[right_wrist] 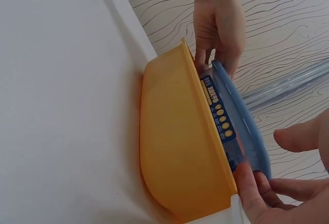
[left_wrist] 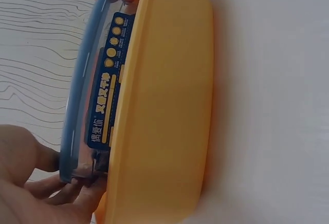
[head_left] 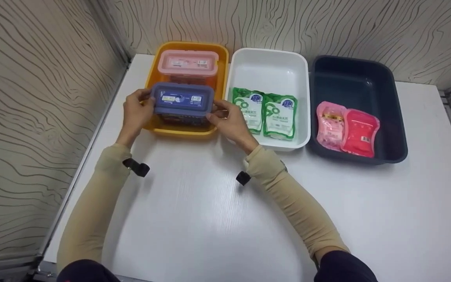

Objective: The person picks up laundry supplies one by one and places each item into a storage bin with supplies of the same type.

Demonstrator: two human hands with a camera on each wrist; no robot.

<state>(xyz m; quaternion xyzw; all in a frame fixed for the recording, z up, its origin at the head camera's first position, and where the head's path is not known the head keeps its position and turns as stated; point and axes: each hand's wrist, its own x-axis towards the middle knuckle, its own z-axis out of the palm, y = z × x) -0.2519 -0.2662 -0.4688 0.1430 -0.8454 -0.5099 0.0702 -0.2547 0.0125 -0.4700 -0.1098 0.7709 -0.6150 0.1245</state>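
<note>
A clear plastic box with a blue lid (head_left: pixel 182 98) sits partly inside the yellow tub (head_left: pixel 184 132), its lid above the rim. Its dark blue front label (left_wrist: pixel 105 88) carries yellow print. My left hand (head_left: pixel 136 113) grips the box's left end, fingers curled beneath the lid edge. At the opposite end, my right hand (head_left: pixel 231 121) holds the box with its fingertips under the lid's corner; in the right wrist view one digit stands off the lid. Behind it in the same tub is a similar box with a pink lid (head_left: pixel 188 62). The blue box's bottom is hidden by the tub wall.
Right beside the yellow tub stands a white tub (head_left: pixel 268 58) with two green-and-white pouches (head_left: pixel 280 117). Farther right, a dark navy tub (head_left: pixel 350 68) holds a light pink pack (head_left: pixel 330 125) and a red-pink pack (head_left: pixel 360 133). Patterned wall panels (head_left: pixel 260 23) rise behind the white table (head_left: pixel 206 219).
</note>
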